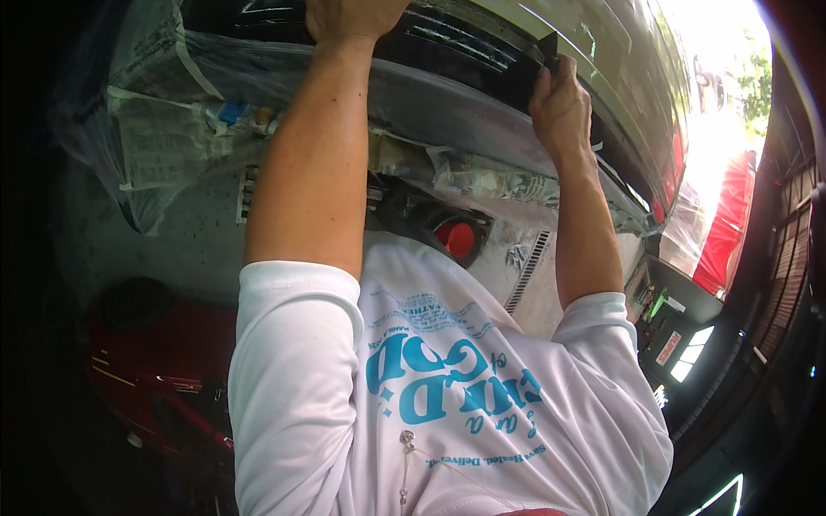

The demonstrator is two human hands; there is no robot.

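Observation:
My right hand (564, 107) is closed, its thumb and fingers pinching a thin dark piece with a pointed corner (548, 49) at the edge of a glossy black strip (465, 53) along the car body. What this piece is made of I cannot tell. My left hand (353, 19) reaches to the top edge of the view, over the same black strip. Its fingers are cut off there. Above the strip curves a shiny light-coloured car panel (624, 56). Clear plastic sheeting (482, 107) covers the part of the car below the strip.
Taped newspaper (163, 138) and more plastic hang at the left. Below lie a dark object with a round red part (456, 239) and a slotted floor grate (527, 271). A dark red car (163, 361) stands at lower left. Red sheeting (727, 224) hangs at the bright right side.

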